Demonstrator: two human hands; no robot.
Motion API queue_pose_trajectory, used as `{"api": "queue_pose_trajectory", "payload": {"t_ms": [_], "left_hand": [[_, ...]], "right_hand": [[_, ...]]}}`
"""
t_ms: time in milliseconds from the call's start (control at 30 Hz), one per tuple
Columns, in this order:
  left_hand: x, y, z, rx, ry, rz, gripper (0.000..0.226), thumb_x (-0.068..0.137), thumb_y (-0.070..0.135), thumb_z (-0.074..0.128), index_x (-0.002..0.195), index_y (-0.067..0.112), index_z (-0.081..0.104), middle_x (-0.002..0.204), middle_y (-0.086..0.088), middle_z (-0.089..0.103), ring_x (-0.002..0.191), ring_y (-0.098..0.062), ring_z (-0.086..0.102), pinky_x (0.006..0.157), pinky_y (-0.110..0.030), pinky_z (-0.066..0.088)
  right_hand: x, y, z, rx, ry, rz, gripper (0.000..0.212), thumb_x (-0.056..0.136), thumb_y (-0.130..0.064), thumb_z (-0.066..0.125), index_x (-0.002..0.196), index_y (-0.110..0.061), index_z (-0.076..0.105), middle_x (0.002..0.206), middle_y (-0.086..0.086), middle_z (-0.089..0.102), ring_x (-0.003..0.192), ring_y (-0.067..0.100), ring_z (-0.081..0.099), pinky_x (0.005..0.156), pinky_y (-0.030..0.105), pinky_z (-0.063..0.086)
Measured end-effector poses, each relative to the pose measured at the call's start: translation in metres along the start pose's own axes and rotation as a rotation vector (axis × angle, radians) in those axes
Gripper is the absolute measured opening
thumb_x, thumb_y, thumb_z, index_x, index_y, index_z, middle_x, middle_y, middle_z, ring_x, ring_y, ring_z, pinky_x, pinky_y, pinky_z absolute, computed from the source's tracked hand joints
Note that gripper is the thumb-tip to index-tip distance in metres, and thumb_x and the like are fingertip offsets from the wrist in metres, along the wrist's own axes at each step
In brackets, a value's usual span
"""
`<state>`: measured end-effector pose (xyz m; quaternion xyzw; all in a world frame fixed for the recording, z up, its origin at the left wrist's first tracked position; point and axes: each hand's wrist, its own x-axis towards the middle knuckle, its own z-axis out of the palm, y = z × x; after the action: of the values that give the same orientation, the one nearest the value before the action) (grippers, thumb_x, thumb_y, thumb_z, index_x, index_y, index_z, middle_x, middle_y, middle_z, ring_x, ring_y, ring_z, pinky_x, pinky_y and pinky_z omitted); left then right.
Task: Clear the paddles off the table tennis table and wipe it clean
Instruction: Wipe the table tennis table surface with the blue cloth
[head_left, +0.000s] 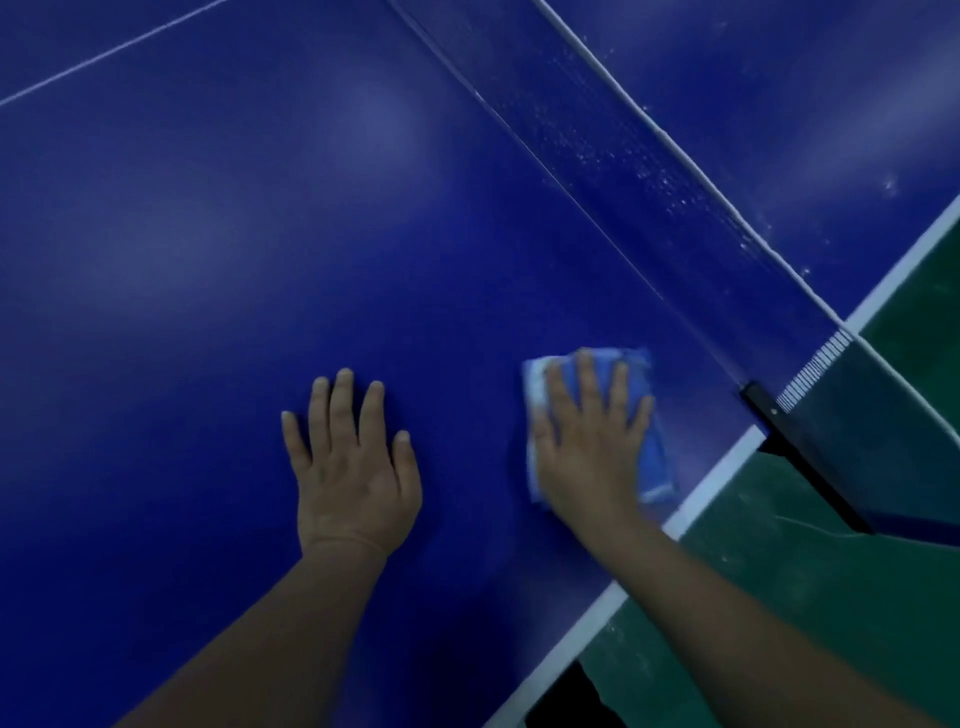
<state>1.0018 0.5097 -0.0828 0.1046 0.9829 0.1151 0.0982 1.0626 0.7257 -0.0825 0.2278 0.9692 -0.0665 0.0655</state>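
- Table (182, 234): blue top, white edge line along the near right side, thin white line crossing the far left corner of view.
- Net (649, 171): runs diagonally from top centre to the right edge; white top band, white specks on the mesh. Black post (795, 447) clamps it at the table edge.
- Cloth (657, 457): blue with a pale edge, lying flat on the table near the right edge, just short of the net post.
- Right hand (587, 441): palm down on the cloth, fingers (587, 379) straight and spread, pressing it to the surface; cloth shows on both sides of the hand and past the fingertips.
- Left hand (353, 467): flat on bare table, well left of the cloth, fingers extended and slightly spread, grasping nothing.
- Floor (831, 597): green, visible beyond the table edge at lower right.
- No paddles visible in this view.
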Motion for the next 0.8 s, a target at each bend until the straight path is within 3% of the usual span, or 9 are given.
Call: {"api": "queue_pose_trajectory", "payload": {"t_ms": [67, 167, 333, 467, 633, 733, 800], "left_hand": [[-0.002, -0.001, 0.000, -0.045, 0.016, -0.011, 0.061, 0.099, 0.042, 0.025, 0.148, 0.008, 0.036, 0.165, -0.011, 0.017, 0.155, -0.025, 0.005, 0.124, -0.056, 0.001], [-0.002, -0.002, 0.002, -0.078, 0.048, -0.005, 0.059, 0.098, 0.040, 0.028, 0.144, 0.005, 0.037, 0.165, -0.014, 0.014, 0.154, -0.027, 0.009, 0.124, -0.052, 0.000], [-0.003, -0.003, 0.005, -0.060, 0.062, 0.012, 0.060, 0.097, 0.043, 0.031, 0.147, 0.009, 0.038, 0.164, -0.011, 0.021, 0.153, -0.027, 0.010, 0.122, -0.051, 0.000], [-0.003, 0.000, 0.000, -0.026, 0.028, 0.015, 0.061, 0.096, 0.042, 0.030, 0.145, 0.007, 0.045, 0.161, -0.014, 0.028, 0.153, -0.030, 0.014, 0.122, -0.055, 0.001], [-0.002, 0.001, -0.004, -0.003, -0.027, -0.001, 0.064, 0.096, 0.042, 0.030, 0.145, 0.005, 0.045, 0.162, -0.015, 0.025, 0.153, -0.030, 0.011, 0.122, -0.057, 0.000], [-0.002, 0.003, -0.005, 0.006, -0.043, -0.007, 0.064, 0.096, 0.042, 0.028, 0.146, 0.006, 0.045, 0.163, -0.014, 0.023, 0.154, -0.029, 0.009, 0.123, -0.056, 0.000], [-0.002, 0.005, -0.005, 0.001, -0.057, 0.000, 0.065, 0.096, 0.043, 0.028, 0.147, 0.006, 0.044, 0.164, -0.014, 0.022, 0.154, -0.029, 0.007, 0.123, -0.056, -0.001]], "right_hand": [[0.033, -0.057, 0.004, 0.062, 0.006, -0.187, 0.058, 0.101, -0.050, 0.024, 0.156, -0.032, 0.031, 0.167, 0.003, 0.019, 0.154, 0.036, 0.007, 0.119, 0.065, 0.001], [0.109, -0.149, 0.007, 0.147, -0.031, -0.291, 0.056, 0.103, -0.049, 0.021, 0.158, -0.036, 0.021, 0.169, -0.001, 0.007, 0.154, 0.033, -0.009, 0.115, 0.060, -0.018], [0.236, -0.240, -0.012, 0.171, -0.055, -0.297, 0.053, 0.103, -0.040, 0.025, 0.157, -0.038, 0.024, 0.169, -0.001, 0.009, 0.153, 0.035, -0.005, 0.116, 0.064, -0.011], [0.264, -0.176, -0.024, 0.176, -0.006, -0.077, 0.052, 0.102, -0.039, 0.025, 0.154, -0.041, 0.027, 0.168, -0.003, 0.014, 0.154, 0.034, 0.001, 0.117, 0.065, -0.001], [0.126, -0.009, -0.022, 0.120, 0.072, 0.332, 0.054, 0.105, -0.046, 0.024, 0.157, -0.036, 0.023, 0.168, -0.003, 0.013, 0.154, 0.032, 0.006, 0.119, 0.064, 0.009], [0.090, 0.007, -0.017, 0.145, 0.021, 0.510, 0.056, 0.105, -0.050, 0.021, 0.159, -0.037, 0.015, 0.169, -0.002, 0.006, 0.154, 0.033, 0.000, 0.119, 0.066, 0.005], [0.111, -0.018, -0.018, 0.105, 0.031, 0.512, 0.056, 0.105, -0.046, 0.025, 0.160, -0.035, 0.017, 0.169, 0.000, 0.007, 0.154, 0.036, -0.002, 0.118, 0.067, 0.005]]}}
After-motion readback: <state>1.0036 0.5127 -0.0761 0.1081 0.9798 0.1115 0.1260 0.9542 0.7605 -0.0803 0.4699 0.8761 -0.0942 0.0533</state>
